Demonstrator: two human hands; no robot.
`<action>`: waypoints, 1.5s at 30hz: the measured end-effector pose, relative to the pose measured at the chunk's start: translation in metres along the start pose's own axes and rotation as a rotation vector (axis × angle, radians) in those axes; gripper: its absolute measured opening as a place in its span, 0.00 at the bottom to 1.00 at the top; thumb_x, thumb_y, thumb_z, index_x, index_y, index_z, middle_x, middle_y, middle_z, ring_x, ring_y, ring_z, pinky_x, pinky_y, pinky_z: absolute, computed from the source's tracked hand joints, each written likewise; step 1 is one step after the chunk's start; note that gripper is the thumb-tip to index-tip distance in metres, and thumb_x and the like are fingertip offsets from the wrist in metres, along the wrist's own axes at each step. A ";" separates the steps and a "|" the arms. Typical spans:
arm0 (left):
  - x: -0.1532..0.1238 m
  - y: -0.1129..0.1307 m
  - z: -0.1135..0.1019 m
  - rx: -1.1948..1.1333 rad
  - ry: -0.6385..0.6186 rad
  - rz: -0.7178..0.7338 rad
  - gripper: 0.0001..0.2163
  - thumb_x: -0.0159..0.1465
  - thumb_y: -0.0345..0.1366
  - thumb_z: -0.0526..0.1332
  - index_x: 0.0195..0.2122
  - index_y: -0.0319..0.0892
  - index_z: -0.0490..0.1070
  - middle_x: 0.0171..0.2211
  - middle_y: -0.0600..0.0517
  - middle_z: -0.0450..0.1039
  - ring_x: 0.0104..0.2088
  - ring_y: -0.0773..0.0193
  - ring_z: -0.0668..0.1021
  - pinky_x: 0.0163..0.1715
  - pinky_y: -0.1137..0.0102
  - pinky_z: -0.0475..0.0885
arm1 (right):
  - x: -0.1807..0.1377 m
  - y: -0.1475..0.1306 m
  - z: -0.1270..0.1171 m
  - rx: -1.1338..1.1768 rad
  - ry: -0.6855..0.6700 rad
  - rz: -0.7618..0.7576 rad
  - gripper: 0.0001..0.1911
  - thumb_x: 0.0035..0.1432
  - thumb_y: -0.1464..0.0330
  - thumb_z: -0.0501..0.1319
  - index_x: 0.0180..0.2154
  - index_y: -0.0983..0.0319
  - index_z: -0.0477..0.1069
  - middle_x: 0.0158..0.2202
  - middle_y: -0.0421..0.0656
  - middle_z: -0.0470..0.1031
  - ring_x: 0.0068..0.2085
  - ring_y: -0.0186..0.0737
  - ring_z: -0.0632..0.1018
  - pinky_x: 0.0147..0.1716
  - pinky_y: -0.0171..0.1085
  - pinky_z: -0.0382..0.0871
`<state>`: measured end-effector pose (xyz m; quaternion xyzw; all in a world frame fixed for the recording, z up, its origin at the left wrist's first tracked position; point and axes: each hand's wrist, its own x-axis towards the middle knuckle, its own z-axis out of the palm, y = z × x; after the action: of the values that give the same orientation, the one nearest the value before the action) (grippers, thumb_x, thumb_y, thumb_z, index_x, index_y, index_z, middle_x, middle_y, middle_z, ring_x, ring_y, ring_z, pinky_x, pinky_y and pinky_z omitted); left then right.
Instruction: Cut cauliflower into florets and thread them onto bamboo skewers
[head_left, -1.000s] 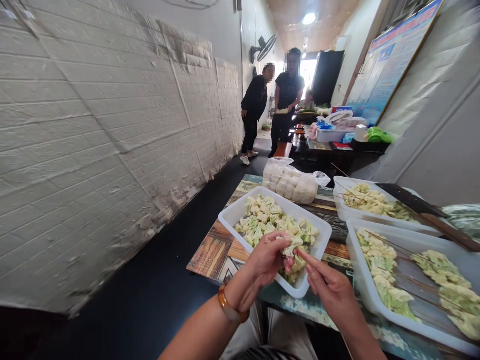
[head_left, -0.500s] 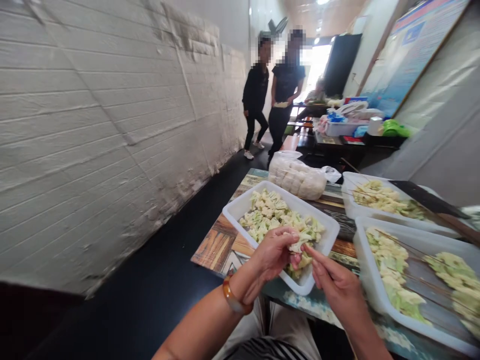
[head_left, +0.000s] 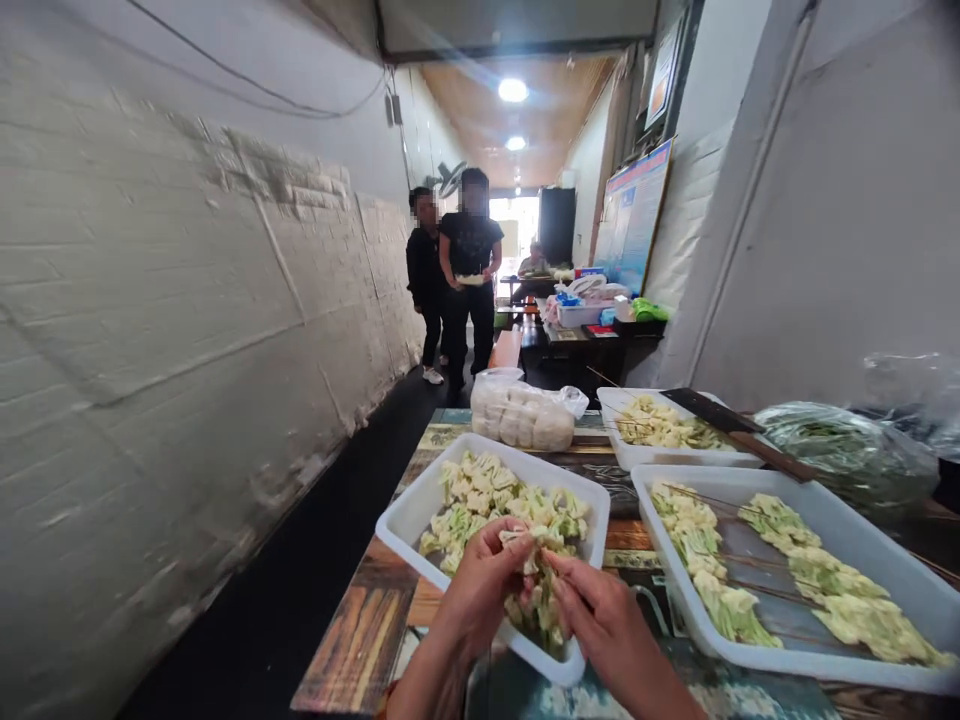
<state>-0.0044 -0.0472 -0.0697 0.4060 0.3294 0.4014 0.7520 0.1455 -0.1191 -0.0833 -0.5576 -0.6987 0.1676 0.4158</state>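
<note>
The long-sleeved person has slipped partly behind the T-shirted person; above the white tray the left hand pinches a cauliflower floret, apparently steadying it for the right hand, whose hold is unclear

The room is lit by round ceiling lamps, from which bluish glare is spread, and by the far doorway, burnt out to white. The standing people are left dark against it. The floor is sunk in near-black. Detail is softened at the cauliflower, and the outer edges are visibly stretched.
</note>
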 end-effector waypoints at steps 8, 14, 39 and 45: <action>0.007 0.005 -0.001 0.131 -0.019 0.077 0.15 0.48 0.40 0.71 0.31 0.40 0.70 0.27 0.52 0.74 0.24 0.68 0.74 0.27 0.73 0.69 | 0.064 -0.098 -0.074 -0.636 0.635 -0.433 0.25 0.65 0.70 0.51 0.63 0.63 0.57 0.65 0.50 0.56 0.64 0.44 0.58 0.62 0.46 0.57; 0.011 0.007 -0.002 0.115 -0.097 0.048 0.16 0.48 0.41 0.71 0.33 0.41 0.69 0.28 0.51 0.77 0.24 0.66 0.76 0.27 0.72 0.70 | 0.102 -0.159 -0.094 -0.879 0.476 -0.449 0.28 0.64 0.69 0.53 0.64 0.49 0.54 0.67 0.33 0.52 0.67 0.48 0.50 0.64 0.51 0.52; 0.009 -0.011 -0.001 0.179 -0.054 0.181 0.18 0.48 0.40 0.70 0.35 0.39 0.66 0.26 0.52 0.76 0.23 0.68 0.76 0.26 0.73 0.70 | 0.053 -0.120 -0.105 -0.743 0.286 -0.528 0.30 0.62 0.74 0.55 0.63 0.50 0.53 0.66 0.36 0.52 0.67 0.47 0.52 0.64 0.55 0.46; 0.014 -0.013 0.006 0.260 -0.010 0.214 0.19 0.46 0.41 0.71 0.34 0.39 0.67 0.25 0.52 0.75 0.25 0.66 0.76 0.27 0.73 0.70 | 0.075 -0.107 -0.115 -0.794 0.270 -0.497 0.29 0.59 0.76 0.56 0.61 0.54 0.58 0.66 0.38 0.54 0.66 0.48 0.52 0.63 0.54 0.46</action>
<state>0.0111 -0.0418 -0.0809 0.5347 0.3296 0.4312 0.6477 0.1631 -0.1109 0.0894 -0.5061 -0.7603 -0.2901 0.2856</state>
